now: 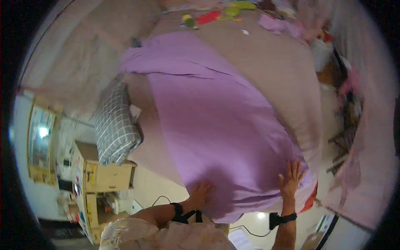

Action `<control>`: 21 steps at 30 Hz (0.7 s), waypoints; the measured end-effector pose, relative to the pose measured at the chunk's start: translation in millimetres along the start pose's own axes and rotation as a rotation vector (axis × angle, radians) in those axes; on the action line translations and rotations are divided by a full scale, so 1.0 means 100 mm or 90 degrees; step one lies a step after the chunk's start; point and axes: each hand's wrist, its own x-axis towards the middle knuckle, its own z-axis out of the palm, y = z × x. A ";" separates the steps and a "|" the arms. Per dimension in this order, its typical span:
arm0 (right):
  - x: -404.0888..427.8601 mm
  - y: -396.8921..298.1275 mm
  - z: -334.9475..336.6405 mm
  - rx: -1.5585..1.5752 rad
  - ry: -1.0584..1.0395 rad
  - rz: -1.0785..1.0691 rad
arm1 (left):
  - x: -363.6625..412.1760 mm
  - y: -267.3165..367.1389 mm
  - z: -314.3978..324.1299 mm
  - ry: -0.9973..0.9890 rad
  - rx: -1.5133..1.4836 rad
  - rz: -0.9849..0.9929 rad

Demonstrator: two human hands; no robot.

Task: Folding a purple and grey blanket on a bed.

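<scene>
A light purple cloth (215, 118) is spread over a bed with a beige sheet (265, 56). Its far part has a fold and a few long creases, and wrinkles run along its near edge. My right hand (291, 178) lies flat on the cloth's near right corner, fingers spread. Closer to the middle, my left hand (200, 195) touches the cloth's near edge in shadow; blur hides whether its fingers pinch the fabric. Both wrists wear black straps.
A grey checked pillow (115, 128) sits at the bed's left edge. Beyond it stands a wooden cabinet (107, 176). Toys, among them a red one (208, 17), lie at the far end. Pink netting (365, 150) hangs at right. A cable (250, 230) crosses the floor.
</scene>
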 end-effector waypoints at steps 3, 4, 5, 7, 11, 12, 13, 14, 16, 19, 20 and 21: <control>0.23 0.44 0.59 0.000 -0.303 0.232 | -0.09 0.04 -0.01 0.013 0.285 0.054; 0.19 0.79 0.79 0.057 -0.292 0.309 | -0.03 0.07 0.05 0.006 0.265 0.035; 0.31 1.00 0.87 0.048 -0.291 0.298 | 0.00 0.00 0.12 0.015 0.255 0.030; 0.55 1.12 0.91 0.104 -0.464 0.263 | -0.07 -0.24 0.23 -0.023 0.071 -0.011; 0.07 0.79 1.00 -0.097 -0.197 0.210 | -0.54 -0.46 0.23 0.183 0.054 -0.165; -0.09 0.76 0.97 -0.091 -0.099 0.175 | -0.64 -0.41 0.15 0.260 0.010 -0.221; -0.27 0.71 0.94 -0.079 -0.002 0.141 | -0.71 -0.38 0.09 0.334 -0.032 -0.276; -0.40 0.54 0.91 -0.050 0.028 0.116 | -0.78 -0.49 0.15 0.354 -0.052 -0.357; -0.96 0.33 0.90 0.118 -0.011 0.249 | -0.60 -0.19 -0.32 0.377 -0.475 -0.455; -1.77 -0.45 0.93 0.687 -0.130 0.534 | -0.54 -0.37 -0.43 0.372 -0.947 -0.534; -2.05 -0.62 0.94 0.741 -0.188 0.639 | -0.52 -0.47 -0.39 0.354 -0.998 -0.541; -2.18 -1.02 0.81 0.775 -0.319 0.777 | -0.61 -0.55 -0.42 0.360 -0.996 -0.549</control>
